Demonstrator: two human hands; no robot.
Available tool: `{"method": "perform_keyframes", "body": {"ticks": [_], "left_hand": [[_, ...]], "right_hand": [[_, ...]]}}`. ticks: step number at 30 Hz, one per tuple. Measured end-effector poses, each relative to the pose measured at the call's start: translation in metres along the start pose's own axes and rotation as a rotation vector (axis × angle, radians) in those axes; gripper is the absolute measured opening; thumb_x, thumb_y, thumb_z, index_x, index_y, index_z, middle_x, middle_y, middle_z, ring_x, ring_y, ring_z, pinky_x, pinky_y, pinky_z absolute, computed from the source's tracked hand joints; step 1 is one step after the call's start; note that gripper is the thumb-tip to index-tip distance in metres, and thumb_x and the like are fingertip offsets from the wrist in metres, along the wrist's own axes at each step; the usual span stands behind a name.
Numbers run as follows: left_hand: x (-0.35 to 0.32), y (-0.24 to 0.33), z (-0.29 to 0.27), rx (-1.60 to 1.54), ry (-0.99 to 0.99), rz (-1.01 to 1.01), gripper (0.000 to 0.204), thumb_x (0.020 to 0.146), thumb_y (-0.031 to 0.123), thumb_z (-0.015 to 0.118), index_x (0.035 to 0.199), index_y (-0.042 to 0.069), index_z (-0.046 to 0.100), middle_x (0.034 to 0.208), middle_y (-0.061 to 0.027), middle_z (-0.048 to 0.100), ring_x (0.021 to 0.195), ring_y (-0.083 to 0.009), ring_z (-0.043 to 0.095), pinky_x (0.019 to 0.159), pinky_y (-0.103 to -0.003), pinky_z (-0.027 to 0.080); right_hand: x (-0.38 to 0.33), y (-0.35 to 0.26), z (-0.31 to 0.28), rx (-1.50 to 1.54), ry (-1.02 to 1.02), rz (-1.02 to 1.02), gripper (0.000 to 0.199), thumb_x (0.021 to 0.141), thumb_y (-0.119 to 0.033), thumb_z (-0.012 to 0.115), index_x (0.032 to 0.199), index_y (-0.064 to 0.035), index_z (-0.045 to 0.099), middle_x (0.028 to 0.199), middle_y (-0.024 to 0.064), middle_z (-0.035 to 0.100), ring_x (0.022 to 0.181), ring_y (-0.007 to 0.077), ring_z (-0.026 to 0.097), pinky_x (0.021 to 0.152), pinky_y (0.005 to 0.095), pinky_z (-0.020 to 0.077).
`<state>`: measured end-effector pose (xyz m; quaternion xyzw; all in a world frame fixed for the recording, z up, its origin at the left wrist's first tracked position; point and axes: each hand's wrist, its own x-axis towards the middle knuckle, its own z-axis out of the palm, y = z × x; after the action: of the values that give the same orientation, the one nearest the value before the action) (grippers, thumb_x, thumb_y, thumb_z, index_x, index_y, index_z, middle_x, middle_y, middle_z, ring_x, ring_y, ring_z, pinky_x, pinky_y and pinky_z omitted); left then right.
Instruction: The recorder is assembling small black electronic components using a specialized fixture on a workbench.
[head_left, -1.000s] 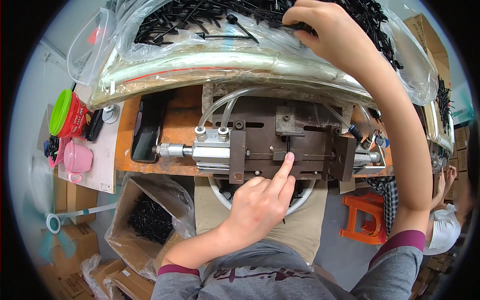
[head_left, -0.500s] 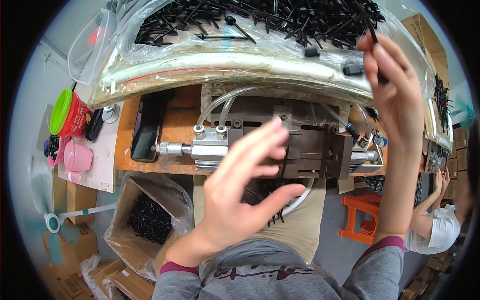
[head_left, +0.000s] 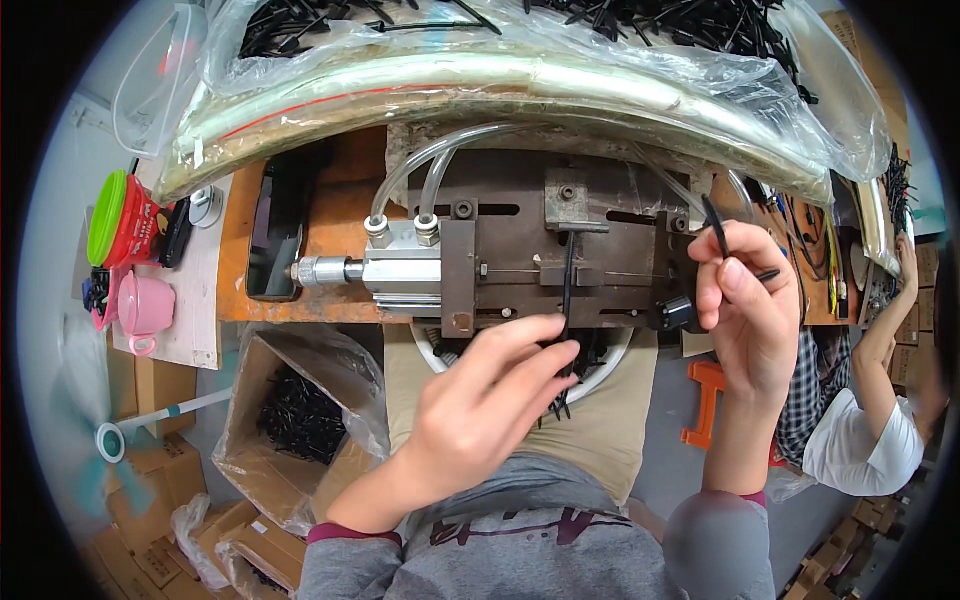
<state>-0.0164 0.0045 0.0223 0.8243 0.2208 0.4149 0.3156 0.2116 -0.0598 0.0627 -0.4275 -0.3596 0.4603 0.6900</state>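
- The left hand has its fingertips pinched on a black cable tie, which stands upright in the slot of the metal fixture.
- The right hand is closed on a second black tie, held up just right of the fixture.
- By my judgement the step in hand is seating a tie in the fixture; the next move calls for steady alignment down the slot.
- Beyond the left hand's fingers, the fixture's pneumatic cylinder lies on the worktop.
- Farther out, a clear bag of black ties spans the back; a cardboard box sits left of the left forearm.
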Motion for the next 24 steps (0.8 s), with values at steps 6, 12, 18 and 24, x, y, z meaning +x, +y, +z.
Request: {"method": "perform_keyframes", "body": {"ticks": [6, 12, 18, 24], "left_hand": [[-0.005, -0.006, 0.022, 0.361, -0.194, 0.100, 0.025, 0.069, 0.006, 0.077, 0.092, -0.001, 0.070, 0.124, -0.0144, 0.065, 0.063, -0.0157, 0.064, 0.057, -0.026, 0.051], [0.003, -0.006, 0.023, 0.440, -0.186, 0.078, 0.026, 0.069, 0.009, 0.078, 0.094, 0.003, 0.071, 0.123, -0.0092, 0.066, 0.056, -0.0132, 0.060, 0.052, -0.024, 0.045], [0.007, -0.004, 0.018, 0.356, -0.208, 0.036, 0.030, 0.070, 0.010, 0.079, 0.098, 0.003, 0.071, 0.121, -0.0093, 0.067, 0.063, -0.0137, 0.064, 0.054, -0.024, 0.047], [0.013, 0.017, 0.005, -0.484, -0.186, -0.338, 0.036, 0.074, 0.002, 0.080, 0.108, -0.001, 0.071, 0.106, -0.0125, 0.071, 0.081, -0.0156, 0.069, 0.066, -0.026, 0.056]], "right_hand": [[-0.013, 0.008, 0.003, -0.093, 0.061, -0.089, 0.024, 0.087, 0.001, 0.064, 0.111, 0.0070, 0.062, 0.099, 0.0227, 0.068, 0.068, 0.0180, 0.068, 0.055, 0.0262, 0.0547], [-0.026, 0.012, 0.003, -0.039, 0.133, -0.090, 0.023, 0.086, 0.003, 0.063, 0.108, 0.0078, 0.062, 0.096, 0.0221, 0.068, 0.065, 0.0179, 0.067, 0.053, 0.0248, 0.0529], [-0.032, 0.017, 0.008, -0.012, 0.137, -0.072, 0.023, 0.085, 0.003, 0.064, 0.108, 0.0082, 0.062, 0.096, 0.0223, 0.068, 0.066, 0.0184, 0.068, 0.053, 0.0248, 0.0529], [-0.037, 0.027, 0.030, 0.043, 0.067, 0.110, 0.023, 0.086, 0.002, 0.065, 0.108, 0.0063, 0.062, 0.094, 0.0168, 0.068, 0.071, 0.0160, 0.067, 0.059, 0.0252, 0.0536]]}}
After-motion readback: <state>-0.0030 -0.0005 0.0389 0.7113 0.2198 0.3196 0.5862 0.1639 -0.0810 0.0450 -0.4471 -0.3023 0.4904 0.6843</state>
